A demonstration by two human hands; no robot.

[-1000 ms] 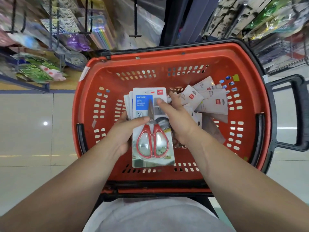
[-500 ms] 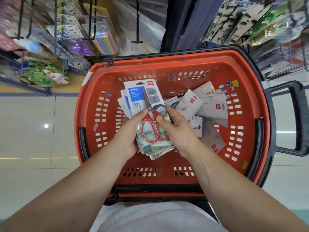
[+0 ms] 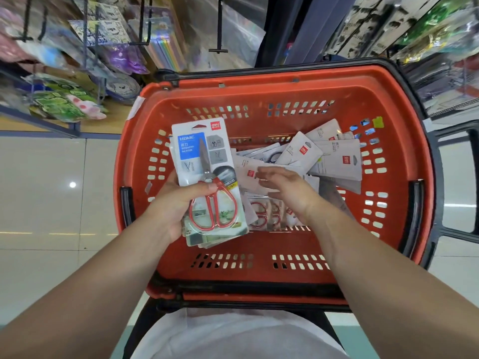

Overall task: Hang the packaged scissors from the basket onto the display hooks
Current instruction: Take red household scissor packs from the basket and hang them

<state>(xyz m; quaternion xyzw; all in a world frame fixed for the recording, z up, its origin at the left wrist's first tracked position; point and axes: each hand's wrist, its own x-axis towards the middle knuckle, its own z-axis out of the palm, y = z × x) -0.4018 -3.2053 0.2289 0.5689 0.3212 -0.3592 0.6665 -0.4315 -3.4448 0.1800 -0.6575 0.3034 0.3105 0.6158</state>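
Left grip [image 3: 178, 203] clasps stacked scissor packs [image 3: 199, 156] by basket's [image 3: 259, 85] left wall; right grip [image 3: 287, 187] relaxed, empty. Hanging apparently unstarted; loose packs [image 3: 337, 156] await.

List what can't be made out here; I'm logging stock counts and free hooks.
Head view only.
- The stack in the left hand: the top scissors pack covers those beneath, so no count.
- The loose packs in the basket: partly hidden by the right hand and each other.
- The display hooks: motion-blurred; free ones unclear.
- Pack's small print: too small.
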